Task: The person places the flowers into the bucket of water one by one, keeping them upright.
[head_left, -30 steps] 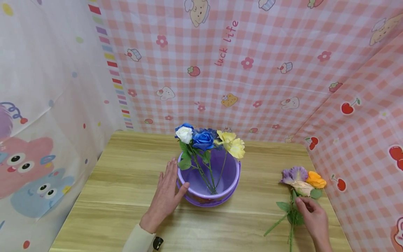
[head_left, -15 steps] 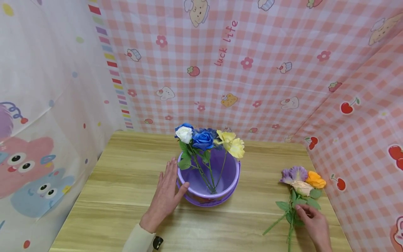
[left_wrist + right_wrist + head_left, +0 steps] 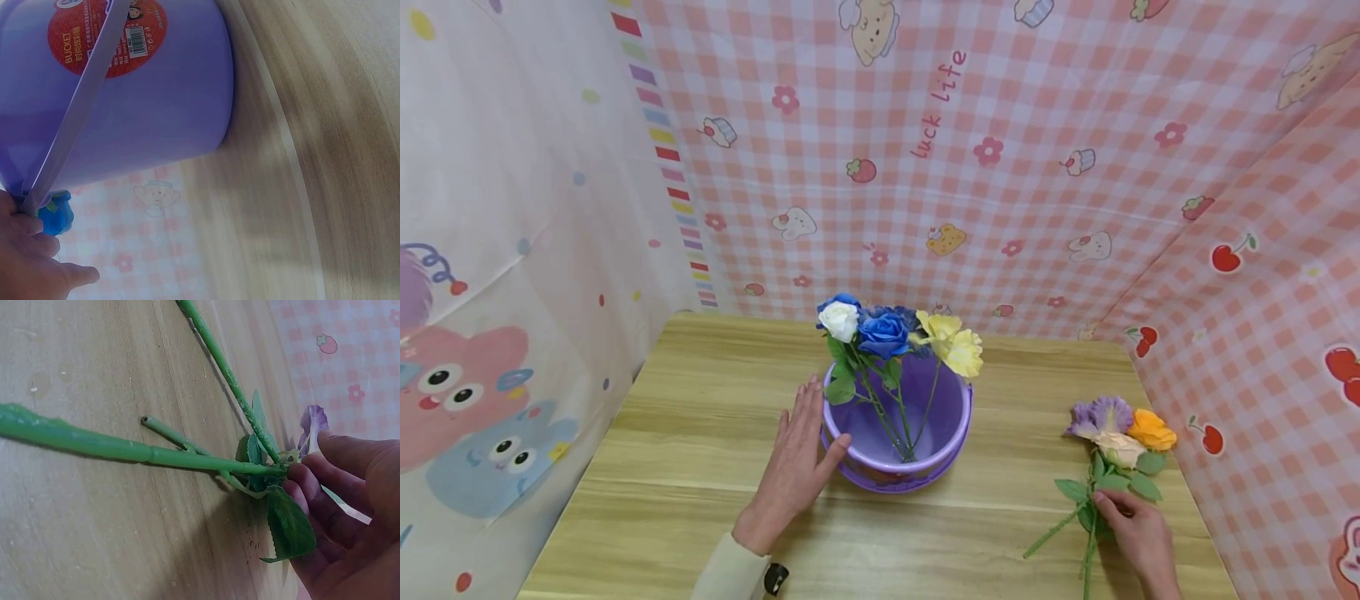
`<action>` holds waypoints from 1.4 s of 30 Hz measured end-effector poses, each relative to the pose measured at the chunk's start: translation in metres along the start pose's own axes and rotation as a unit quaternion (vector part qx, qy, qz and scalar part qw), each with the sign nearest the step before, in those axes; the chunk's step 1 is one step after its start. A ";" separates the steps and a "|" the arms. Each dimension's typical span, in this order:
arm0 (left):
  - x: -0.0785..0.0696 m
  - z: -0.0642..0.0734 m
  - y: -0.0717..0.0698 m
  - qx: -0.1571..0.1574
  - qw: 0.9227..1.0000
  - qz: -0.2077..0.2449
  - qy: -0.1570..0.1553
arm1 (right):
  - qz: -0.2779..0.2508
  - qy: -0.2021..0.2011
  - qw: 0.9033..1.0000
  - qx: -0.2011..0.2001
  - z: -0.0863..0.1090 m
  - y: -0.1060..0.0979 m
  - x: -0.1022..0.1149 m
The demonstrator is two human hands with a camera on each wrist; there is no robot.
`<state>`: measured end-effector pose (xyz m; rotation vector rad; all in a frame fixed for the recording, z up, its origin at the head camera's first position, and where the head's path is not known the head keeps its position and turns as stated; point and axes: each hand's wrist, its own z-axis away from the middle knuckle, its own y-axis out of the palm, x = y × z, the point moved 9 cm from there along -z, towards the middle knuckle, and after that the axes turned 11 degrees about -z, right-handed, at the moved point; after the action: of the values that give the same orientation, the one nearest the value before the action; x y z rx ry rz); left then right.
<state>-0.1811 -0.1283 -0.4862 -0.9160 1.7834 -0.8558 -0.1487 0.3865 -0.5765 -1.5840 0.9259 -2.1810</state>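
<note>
In the head view a purple bucket (image 3: 847,463) stands on the table, holding several artificial flowers: a white rose (image 3: 838,321), a blue rose (image 3: 885,335) and yellow blooms (image 3: 961,352). My left hand (image 3: 797,468) lies along its left side, fingers straight, thumb over the rim. To the right lie artificial flowers: a purple bloom (image 3: 1101,416), a peach rose (image 3: 1120,449) and an orange rose (image 3: 1152,429). My right hand (image 3: 1138,533) pinches at their green stems, just below the leaves. In the right wrist view the fingertips meet a green stem (image 3: 187,460), partly hiding it.
The wooden table (image 3: 700,433) extends around the bucket. A pink checked cloth (image 3: 880,208) hangs behind and to the right, and a white cartoon-print cloth (image 3: 550,317) hangs at left. The bucket's handle (image 3: 81,97) hangs down along its side.
My right hand has moved down, then slightly left along the stems, uncovering leaves on the right. The lying stems have shifted a little left. My left hand and the bucket stay still.
</note>
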 end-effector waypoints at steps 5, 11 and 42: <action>0.000 0.000 0.000 -0.002 1.000 0.001 0.000 | -0.001 0.011 1.000 -0.014 0.000 -0.002 -0.003; 0.000 0.000 0.000 -0.001 1.000 0.001 -0.001 | 0.024 0.005 1.000 -0.002 -0.003 -0.001 -0.011; -0.001 0.000 -0.001 -0.006 1.000 0.007 0.001 | -0.118 0.018 0.992 -0.037 -0.002 -0.002 0.023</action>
<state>-0.1804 -0.1281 -0.4845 -0.9094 1.7965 -0.8395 -0.1587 0.3752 -0.5584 -1.7754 0.8792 -2.3640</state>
